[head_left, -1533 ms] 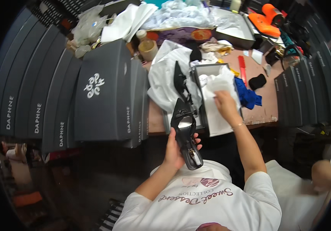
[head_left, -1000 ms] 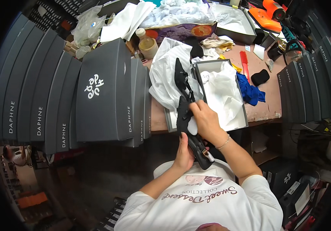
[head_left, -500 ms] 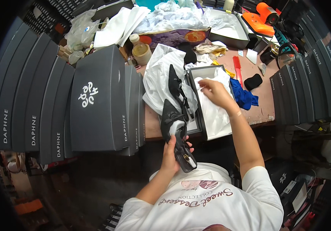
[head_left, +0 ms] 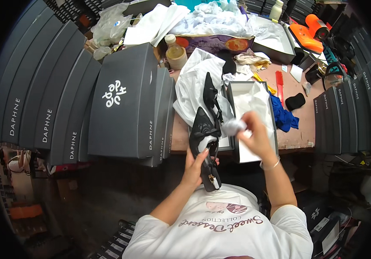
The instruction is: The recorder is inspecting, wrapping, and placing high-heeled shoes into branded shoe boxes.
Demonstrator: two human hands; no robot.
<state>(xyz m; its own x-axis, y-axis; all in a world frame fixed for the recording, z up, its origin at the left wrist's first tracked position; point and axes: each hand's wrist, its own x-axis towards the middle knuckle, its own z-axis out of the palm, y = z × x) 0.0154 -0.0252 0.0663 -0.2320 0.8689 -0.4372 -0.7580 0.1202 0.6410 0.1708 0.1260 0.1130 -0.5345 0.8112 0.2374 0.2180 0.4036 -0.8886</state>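
My left hand (head_left: 192, 171) grips a black pointed shoe (head_left: 202, 122) near its heel, toe facing away from me, above the table's front edge. White padding shows inside the shoe. Just to its right, my right hand (head_left: 258, 137) pinches a crumpled wad of white paper (head_left: 234, 126), both smeared by motion. Beyond the held shoe, a second black pointed shoe (head_left: 210, 90) lies on white tissue paper (head_left: 188, 83). An open grey shoebox (head_left: 275, 128) lined with white paper sits beyond my right hand and partly behind it.
Dark grey shoeboxes (head_left: 122, 103) stand in rows on the left, with more boxes (head_left: 344, 116) at the right. A blue cloth (head_left: 284, 114), a black pad (head_left: 295, 101) and a red brush (head_left: 279, 86) lie right of the open box. A bottle (head_left: 176, 54) and heaped paper (head_left: 211, 19) stand behind.
My right hand has come from over the open box toward the held shoe, now with crumpled white paper in its fingers. My left hand still holds the shoe. The whole view has shifted slightly.
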